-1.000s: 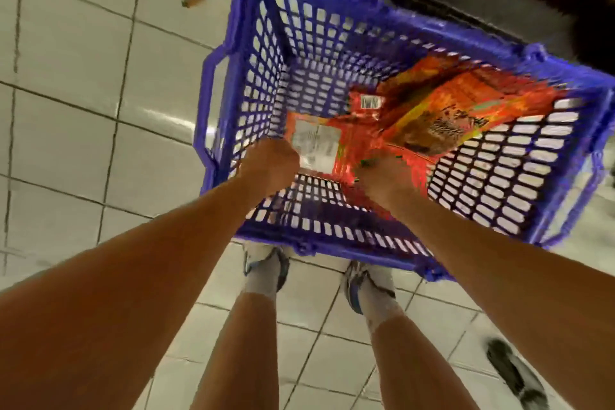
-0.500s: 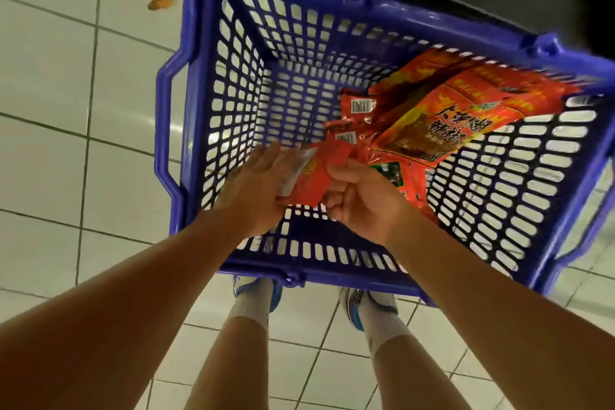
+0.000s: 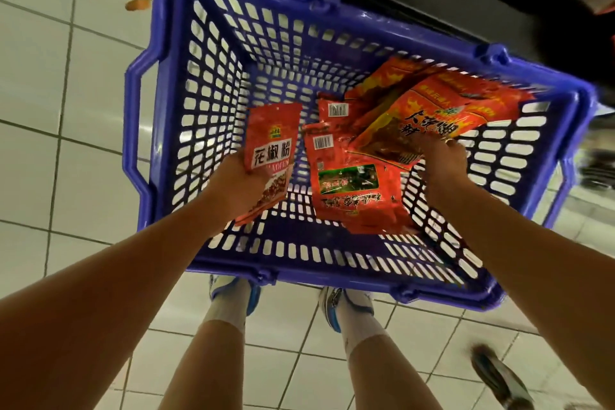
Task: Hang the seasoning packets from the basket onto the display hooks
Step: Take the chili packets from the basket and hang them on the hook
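Your left hand (image 3: 233,190) is closed around one red seasoning packet (image 3: 271,156), held upright over the blue basket (image 3: 173,43). Your right hand (image 3: 439,170) curls onto a large packet (image 3: 442,110) atop the pile (image 3: 352,190) at the basket's right side.

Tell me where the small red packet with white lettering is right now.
The small red packet with white lettering is held upright in the left hand, over the blue plastic basket's left half.
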The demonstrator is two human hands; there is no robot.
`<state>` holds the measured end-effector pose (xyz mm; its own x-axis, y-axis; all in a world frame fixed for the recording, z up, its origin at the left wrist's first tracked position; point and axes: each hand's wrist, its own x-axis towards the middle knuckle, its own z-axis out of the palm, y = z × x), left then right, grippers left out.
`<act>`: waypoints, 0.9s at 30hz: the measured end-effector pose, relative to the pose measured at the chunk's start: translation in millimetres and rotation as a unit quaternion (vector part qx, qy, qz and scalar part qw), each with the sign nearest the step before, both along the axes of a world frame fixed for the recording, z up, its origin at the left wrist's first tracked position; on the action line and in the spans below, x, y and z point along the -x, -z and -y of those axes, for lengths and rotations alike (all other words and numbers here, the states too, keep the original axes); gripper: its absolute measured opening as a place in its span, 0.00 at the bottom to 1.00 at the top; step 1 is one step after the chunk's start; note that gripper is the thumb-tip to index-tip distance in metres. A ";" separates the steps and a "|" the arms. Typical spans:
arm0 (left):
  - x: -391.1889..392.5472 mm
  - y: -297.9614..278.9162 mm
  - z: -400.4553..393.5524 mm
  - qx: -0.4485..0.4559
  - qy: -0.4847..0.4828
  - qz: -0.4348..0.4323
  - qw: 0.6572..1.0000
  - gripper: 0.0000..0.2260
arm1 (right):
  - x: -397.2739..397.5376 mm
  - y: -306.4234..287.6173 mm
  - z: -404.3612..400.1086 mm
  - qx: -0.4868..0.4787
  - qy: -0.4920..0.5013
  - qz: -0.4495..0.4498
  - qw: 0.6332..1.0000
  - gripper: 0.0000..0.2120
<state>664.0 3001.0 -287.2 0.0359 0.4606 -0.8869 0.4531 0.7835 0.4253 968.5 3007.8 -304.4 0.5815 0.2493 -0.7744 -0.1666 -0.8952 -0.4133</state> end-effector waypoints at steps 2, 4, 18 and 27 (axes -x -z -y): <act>-3.2 -3.5 -1.2 0.002 0.007 -0.006 1.000 0.14 | 0.6 10.6 -8.4 -0.036 0.002 -0.007 0.999 0.15; -6.6 -6.8 -3.7 0.003 0.010 -0.004 1.000 0.15 | 2.1 18.8 -12.4 -0.053 0.014 0.008 0.998 0.16; -8.9 -132.7 -13.6 -0.009 -0.182 0.076 0.980 0.05 | 21.8 -141.9 3.7 -0.201 -0.237 0.044 0.950 0.04; -2.9 -382.5 -53.7 -0.159 -0.208 0.077 0.962 0.05 | 48.9 -417.1 -47.0 -0.331 -0.269 0.036 0.904 0.04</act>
<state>666.9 3054.7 95.3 -0.0906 0.7100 -0.6983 0.0400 0.7032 0.7098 919.5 3054.8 112.7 0.2816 0.9060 -0.3160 0.2679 -0.3905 -0.8808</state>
